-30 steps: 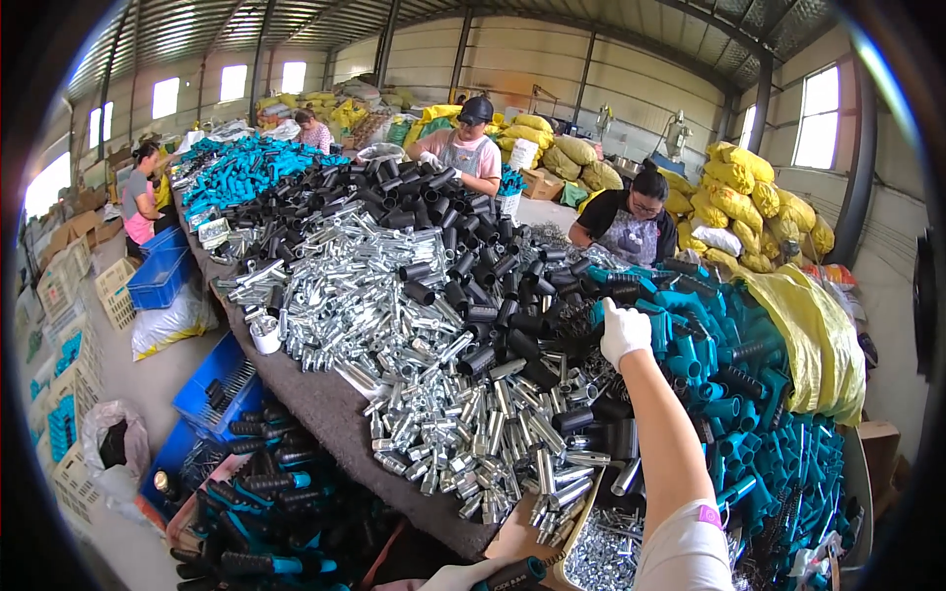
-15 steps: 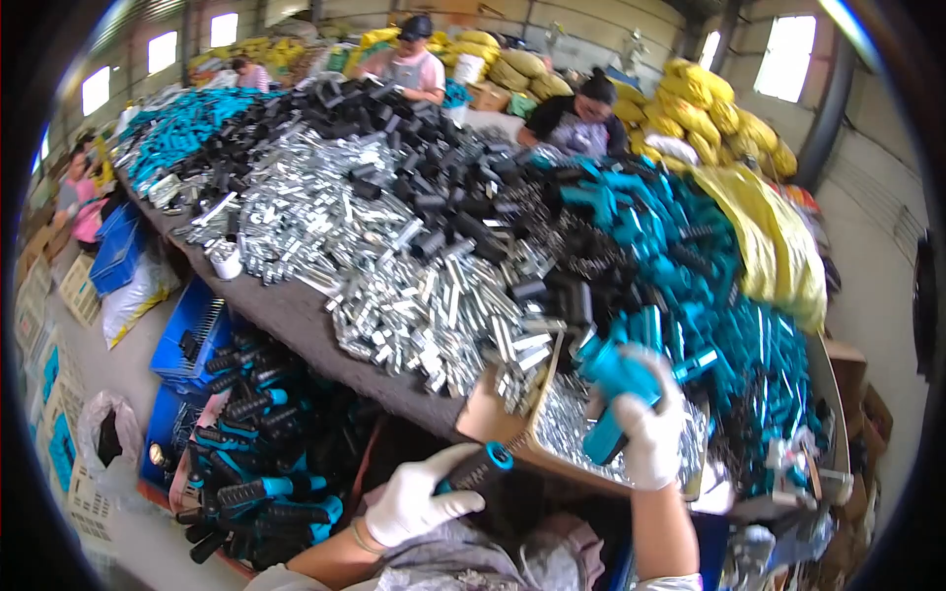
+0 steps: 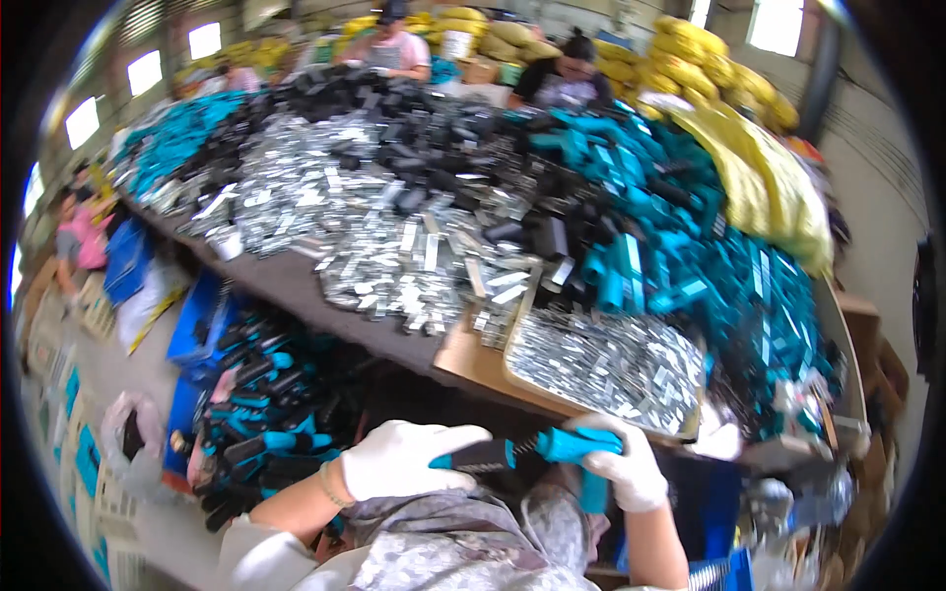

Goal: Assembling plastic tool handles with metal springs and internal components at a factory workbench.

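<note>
My gloved left hand (image 3: pixel 406 461) grips a black ribbed handle (image 3: pixel 485 456) with a teal end, its tip pointing right. A thin dark spring (image 3: pixel 527 446) seems to stick out of that tip, though blur hides its detail. Facing it, my gloved right hand (image 3: pixel 636 471) is closed around a teal angled plastic piece (image 3: pixel 564 445), one arm of which hangs downward. The two parts lie nearly end to end above my lap; whether they touch I cannot tell. Just beyond them is a shallow box (image 3: pixel 522 379) full of small silvery metal pieces.
A long table (image 3: pixel 296 293) carries heaps of silvery metal parts (image 3: pixel 379 261), black tubes and teal plastic pieces (image 3: pixel 631 271). At lower left, a pile of black-and-teal handles (image 3: pixel 266 433) stands beside blue bins (image 3: pixel 193 340). Other people work across the table; yellow sacks (image 3: pixel 690 59) are stacked behind.
My right hand has come down and left from above the metal-filled box, bringing the teal piece to the handle's tip. The left hand still grips the handle, and the whole view has shifted.
</note>
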`<act>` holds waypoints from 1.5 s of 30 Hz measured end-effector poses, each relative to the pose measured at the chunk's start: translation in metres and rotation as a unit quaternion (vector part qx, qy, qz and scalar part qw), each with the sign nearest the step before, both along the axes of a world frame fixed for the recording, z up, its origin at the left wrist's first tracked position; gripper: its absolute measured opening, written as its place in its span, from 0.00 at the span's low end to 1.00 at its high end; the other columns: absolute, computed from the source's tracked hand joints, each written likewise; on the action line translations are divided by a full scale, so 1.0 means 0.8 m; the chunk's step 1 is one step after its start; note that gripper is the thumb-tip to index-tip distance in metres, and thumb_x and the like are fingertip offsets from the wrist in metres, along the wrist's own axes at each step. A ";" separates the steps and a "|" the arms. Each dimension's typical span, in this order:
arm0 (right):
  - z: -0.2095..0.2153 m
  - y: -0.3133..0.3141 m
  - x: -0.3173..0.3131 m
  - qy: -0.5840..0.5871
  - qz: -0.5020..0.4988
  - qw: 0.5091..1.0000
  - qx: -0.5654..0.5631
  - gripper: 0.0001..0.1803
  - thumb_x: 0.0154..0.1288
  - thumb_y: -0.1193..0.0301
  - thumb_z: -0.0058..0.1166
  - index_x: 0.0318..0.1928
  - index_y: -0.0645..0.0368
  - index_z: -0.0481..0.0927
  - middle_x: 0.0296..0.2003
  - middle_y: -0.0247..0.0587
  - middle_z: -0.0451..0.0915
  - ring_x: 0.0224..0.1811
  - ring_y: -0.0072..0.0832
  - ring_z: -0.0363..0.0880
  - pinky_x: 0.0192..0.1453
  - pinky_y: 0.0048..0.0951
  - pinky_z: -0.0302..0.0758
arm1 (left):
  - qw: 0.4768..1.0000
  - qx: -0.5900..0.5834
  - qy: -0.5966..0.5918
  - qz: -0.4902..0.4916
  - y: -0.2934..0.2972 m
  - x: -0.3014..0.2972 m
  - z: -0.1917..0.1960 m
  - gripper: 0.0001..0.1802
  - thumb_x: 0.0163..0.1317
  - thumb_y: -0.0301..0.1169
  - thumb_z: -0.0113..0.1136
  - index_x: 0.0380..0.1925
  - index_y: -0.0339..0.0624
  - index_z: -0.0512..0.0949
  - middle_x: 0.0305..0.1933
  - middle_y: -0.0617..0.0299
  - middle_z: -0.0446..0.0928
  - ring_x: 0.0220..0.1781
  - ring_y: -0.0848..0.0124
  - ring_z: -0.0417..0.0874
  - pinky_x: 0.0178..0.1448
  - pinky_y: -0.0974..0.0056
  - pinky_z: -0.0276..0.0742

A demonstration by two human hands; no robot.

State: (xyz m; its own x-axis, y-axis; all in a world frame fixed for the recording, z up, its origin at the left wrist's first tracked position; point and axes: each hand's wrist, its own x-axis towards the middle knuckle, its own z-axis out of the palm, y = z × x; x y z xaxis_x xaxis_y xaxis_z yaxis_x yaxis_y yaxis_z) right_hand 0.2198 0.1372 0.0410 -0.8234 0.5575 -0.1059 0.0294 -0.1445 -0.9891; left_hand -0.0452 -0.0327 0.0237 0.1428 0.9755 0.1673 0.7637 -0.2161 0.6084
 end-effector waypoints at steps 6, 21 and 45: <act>-0.014 -0.007 0.031 -0.048 0.059 0.997 0.024 0.37 0.62 0.53 0.62 0.62 0.68 0.73 0.51 0.50 0.83 0.48 0.32 0.83 0.54 0.28 0.77 | 0.992 -0.051 0.034 -0.114 0.006 -0.007 0.005 0.34 0.61 0.51 0.62 0.63 0.46 0.71 0.42 0.46 0.82 0.43 0.45 0.83 0.45 0.49 0.79; -0.031 -0.031 0.021 -0.078 0.088 0.990 -0.074 0.31 0.61 0.60 0.67 0.57 0.70 0.78 0.50 0.48 0.83 0.50 0.36 0.82 0.59 0.35 0.75 | 0.984 -0.121 0.100 -0.080 -0.008 -0.010 0.008 0.30 0.53 0.50 0.67 0.55 0.53 0.77 0.32 0.50 0.83 0.35 0.48 0.84 0.37 0.48 0.79; -0.002 -0.040 -0.004 -0.131 0.061 0.979 -0.147 0.30 0.61 0.66 0.61 0.62 0.67 0.75 0.39 0.44 0.84 0.29 0.29 0.82 0.37 0.28 0.81 | 0.955 -0.090 0.248 -0.136 0.045 -0.005 0.047 0.27 0.60 0.52 0.63 0.57 0.54 0.78 0.30 0.59 0.79 0.28 0.58 0.82 0.29 0.55 0.78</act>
State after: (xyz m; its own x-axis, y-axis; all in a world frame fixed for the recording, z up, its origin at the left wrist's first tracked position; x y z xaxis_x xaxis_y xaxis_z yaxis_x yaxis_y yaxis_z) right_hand 0.2166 0.1055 0.0397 -0.8057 0.3702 -0.4624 0.3105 -0.4008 -0.8620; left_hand -0.0496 0.0036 0.0615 0.4130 0.8978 -0.1529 0.8981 -0.3736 0.2321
